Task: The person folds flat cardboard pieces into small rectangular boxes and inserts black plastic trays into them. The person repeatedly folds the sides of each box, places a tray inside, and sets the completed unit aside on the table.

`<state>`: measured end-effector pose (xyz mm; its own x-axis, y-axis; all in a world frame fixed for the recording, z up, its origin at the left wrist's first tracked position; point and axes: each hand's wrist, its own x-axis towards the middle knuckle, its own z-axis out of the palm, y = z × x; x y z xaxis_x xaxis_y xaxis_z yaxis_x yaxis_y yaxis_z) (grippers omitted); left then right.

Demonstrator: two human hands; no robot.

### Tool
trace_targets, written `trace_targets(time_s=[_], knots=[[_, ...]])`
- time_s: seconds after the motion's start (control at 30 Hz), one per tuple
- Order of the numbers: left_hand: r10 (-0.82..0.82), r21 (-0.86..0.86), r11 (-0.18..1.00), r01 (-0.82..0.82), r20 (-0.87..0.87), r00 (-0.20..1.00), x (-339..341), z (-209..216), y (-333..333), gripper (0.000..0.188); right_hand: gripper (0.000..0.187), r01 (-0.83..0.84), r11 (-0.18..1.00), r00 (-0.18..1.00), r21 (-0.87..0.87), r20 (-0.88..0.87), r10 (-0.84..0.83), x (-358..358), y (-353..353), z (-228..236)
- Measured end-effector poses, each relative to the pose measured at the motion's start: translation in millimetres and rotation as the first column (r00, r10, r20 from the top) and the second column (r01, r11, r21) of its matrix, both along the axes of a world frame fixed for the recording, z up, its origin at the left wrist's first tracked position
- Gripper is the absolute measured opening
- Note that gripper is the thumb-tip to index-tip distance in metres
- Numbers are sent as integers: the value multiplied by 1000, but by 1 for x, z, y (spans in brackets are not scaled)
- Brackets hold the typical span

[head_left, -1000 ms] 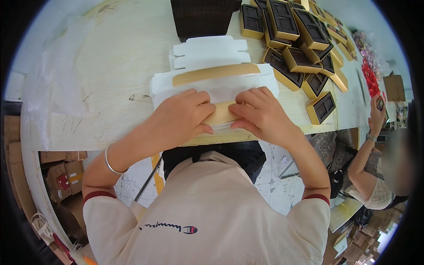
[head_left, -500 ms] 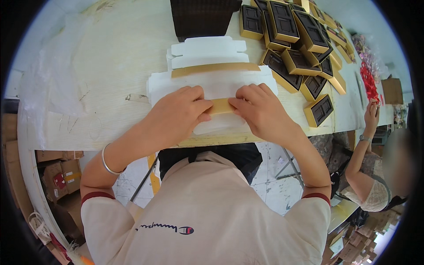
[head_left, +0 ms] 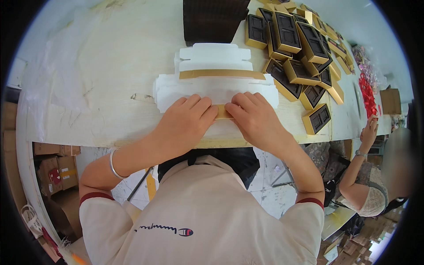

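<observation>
A flat cardboard box blank (head_left: 214, 84), white on its upturned face with gold strips, lies on the table in front of me. My left hand (head_left: 187, 119) has its fingers curled and pinches the blank's near gold flap (head_left: 224, 113). Close beside it, my right hand (head_left: 258, 115) grips the same flap with bent fingers and thumb. Only a short piece of that flap shows between my hands; the rest is hidden by them. Farther up, a second gold strip (head_left: 221, 74) crosses the blank, with white tabs (head_left: 215, 54) beyond.
A dark brown block-like stack (head_left: 214, 22) stands behind the blank. Several gold boxes with black inserts (head_left: 287, 33) are piled at the far right; one box (head_left: 317, 119) lies nearer. At right, a co-worker's hand (head_left: 369, 132) touches red ribbon (head_left: 367, 95). Clear plastic (head_left: 48, 88) lies left.
My hands have come closer together along the near flap. The white edge that showed below the gold flap is out of sight. The whole view has shifted slightly.
</observation>
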<state>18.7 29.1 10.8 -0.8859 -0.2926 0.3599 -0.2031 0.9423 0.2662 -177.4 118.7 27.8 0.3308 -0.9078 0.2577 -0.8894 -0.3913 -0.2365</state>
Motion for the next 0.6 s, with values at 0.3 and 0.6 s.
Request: trace_targets(time_s=[0.3,0.6], knots=[[46,50,998,-47,11,999,-7,-9,-11,16,16,49,999,993,-24,109,-46,1,-13,-18],[79,-88,993,-75,41,996,-4,11,-12,16,10,76,993,997,-89,24,-74,18,-18,-9]])
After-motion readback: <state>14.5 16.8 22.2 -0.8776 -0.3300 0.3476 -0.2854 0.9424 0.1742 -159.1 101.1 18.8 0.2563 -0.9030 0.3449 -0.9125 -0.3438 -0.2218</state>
